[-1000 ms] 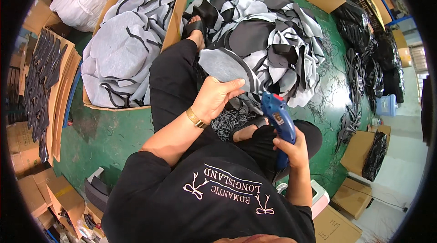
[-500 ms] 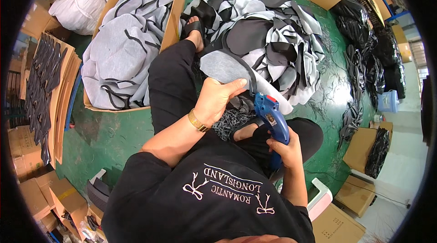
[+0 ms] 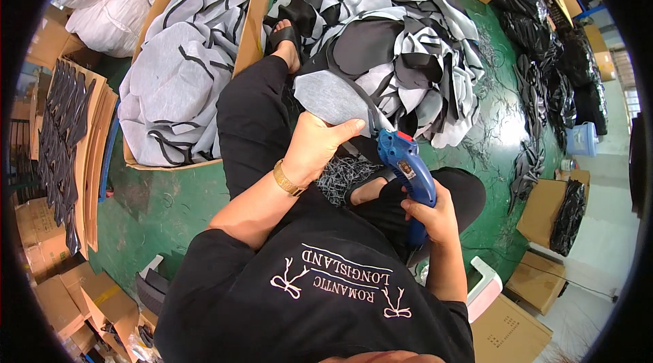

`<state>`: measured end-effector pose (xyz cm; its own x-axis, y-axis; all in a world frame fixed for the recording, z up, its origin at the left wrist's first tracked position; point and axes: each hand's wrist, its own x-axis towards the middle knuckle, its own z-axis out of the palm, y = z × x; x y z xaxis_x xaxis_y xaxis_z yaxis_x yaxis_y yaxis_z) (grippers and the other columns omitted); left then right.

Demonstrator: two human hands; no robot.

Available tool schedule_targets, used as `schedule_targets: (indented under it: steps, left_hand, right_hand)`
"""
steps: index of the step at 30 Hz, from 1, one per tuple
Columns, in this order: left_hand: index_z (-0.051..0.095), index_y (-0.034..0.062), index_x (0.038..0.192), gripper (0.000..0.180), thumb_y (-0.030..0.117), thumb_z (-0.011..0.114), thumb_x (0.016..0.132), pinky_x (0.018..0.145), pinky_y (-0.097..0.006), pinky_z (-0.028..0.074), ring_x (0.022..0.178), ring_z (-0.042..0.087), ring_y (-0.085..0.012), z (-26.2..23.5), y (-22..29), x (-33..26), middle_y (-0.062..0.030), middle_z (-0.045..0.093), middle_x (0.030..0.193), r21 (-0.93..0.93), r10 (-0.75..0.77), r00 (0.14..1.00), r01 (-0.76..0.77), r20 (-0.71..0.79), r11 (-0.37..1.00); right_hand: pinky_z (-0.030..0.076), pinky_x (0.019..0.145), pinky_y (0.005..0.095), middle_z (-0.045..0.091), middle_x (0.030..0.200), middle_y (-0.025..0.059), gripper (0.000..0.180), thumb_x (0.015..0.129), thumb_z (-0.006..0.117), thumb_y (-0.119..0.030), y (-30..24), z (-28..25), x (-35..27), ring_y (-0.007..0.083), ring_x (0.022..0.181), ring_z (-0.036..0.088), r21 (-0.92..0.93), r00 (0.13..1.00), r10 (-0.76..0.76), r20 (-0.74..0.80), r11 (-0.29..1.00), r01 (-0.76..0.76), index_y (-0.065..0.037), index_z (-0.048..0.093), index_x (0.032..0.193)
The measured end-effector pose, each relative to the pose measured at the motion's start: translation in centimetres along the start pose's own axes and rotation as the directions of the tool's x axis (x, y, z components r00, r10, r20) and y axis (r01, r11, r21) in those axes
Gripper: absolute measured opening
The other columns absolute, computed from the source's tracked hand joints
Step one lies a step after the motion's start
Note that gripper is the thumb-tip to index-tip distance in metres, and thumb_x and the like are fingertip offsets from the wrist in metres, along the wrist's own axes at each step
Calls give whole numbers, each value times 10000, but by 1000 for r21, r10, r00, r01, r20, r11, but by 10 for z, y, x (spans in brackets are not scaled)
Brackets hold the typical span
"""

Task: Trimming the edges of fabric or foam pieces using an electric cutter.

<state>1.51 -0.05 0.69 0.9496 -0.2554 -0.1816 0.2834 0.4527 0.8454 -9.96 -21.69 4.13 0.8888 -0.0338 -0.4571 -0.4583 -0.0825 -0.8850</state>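
Observation:
My left hand pinches a rounded grey fabric piece with a dark edge strip, the thumb pressed on top. In my right hand is a blue pair of electric scissors with a red button, fingers wrapped round its handle. Its head meets the right end of the fabric piece; the blades are mostly hidden. Beyond both hands lies a large heap of grey, white and black fabric pieces on the floor. Dark thin trimmings lie between my feet.
A cardboard box with grey fabric pieces stands to the left of my leg. White sacks sit at the far left, beside stacked cardboard with dark pieces. Black plastic bags and a blue bucket line the right side.
The pale fabric that stretched right of the scissors' head no longer shows there. My left hand still holds its piece, slightly further left. The whole view has shifted a little.

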Motion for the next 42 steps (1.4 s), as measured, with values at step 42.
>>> schedule_targets:
  steps: [42]
  left_hand:
    - [608,35,1101,267,48,667,841,815,-289,501,880,631,-129,-3,9,18,-29,658,1004,-287,-192,962,242,194,927]
  right_hand:
    - [426,501,281,486,616,70,421,614,734,-256,13,-14,27,167,551,497,424,982,-99,160,905,22,16,523,857]
